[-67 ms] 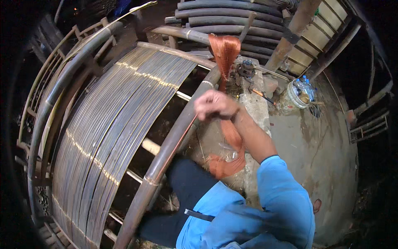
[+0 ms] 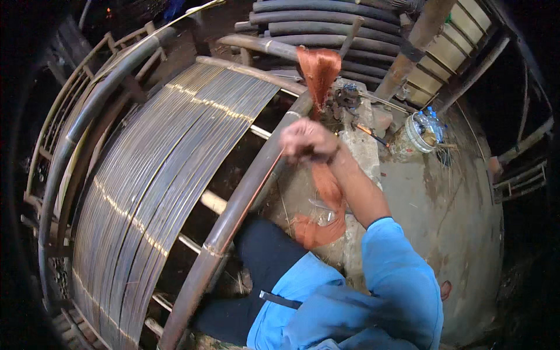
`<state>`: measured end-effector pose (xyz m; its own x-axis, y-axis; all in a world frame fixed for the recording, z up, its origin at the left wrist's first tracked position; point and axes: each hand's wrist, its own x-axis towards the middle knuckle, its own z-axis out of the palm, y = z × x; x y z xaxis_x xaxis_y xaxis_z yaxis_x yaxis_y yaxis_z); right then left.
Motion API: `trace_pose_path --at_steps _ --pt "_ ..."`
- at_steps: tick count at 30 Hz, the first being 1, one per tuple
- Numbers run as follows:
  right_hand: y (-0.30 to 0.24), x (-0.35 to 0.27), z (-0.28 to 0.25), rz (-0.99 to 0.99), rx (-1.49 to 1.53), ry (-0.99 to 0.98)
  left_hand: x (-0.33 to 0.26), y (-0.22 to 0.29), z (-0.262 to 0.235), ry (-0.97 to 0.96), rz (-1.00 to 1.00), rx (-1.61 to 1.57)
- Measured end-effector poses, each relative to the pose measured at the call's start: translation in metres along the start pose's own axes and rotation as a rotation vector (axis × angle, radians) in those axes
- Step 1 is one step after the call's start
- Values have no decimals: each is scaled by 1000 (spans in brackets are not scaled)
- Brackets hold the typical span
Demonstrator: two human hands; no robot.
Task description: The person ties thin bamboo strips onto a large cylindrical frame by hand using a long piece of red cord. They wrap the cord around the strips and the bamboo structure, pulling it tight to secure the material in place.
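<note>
My right hand is closed, partly blurred, over the upper part of a thick bamboo pole. From its fingers a thin orange strand runs down along the pole toward the lower left. Just beyond the hand, a bundle of orange fibre hangs over the pole's far end. Its lower length passes behind my wrist and spreads in a loose heap on the ground. My left hand does not show.
Left of the pole lies a slatted bamboo surface with pale bindings. An orange-and-black tool rests on the concrete ledge, near a white bucket of plastic bottles. Dark poles are stacked at the back, beside an upright post.
My right hand has shifted slightly up and to the right, with the orange strand still running from it. The whole view has moved a little.
</note>
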<state>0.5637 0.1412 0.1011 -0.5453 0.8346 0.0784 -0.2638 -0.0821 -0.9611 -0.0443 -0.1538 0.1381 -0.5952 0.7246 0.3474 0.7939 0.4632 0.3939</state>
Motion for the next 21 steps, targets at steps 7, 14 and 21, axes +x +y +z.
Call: trace_pose_path --at_steps 7,14,21 --pt "53 22 11 -40 693 18 -44 -67 21 -93 -142 -25" --pt "115 25 56 100 1004 137 -110 -148 37 -152 -367 24" --pt "118 11 122 209 852 118 -162 -203 36 -236 -506 248"
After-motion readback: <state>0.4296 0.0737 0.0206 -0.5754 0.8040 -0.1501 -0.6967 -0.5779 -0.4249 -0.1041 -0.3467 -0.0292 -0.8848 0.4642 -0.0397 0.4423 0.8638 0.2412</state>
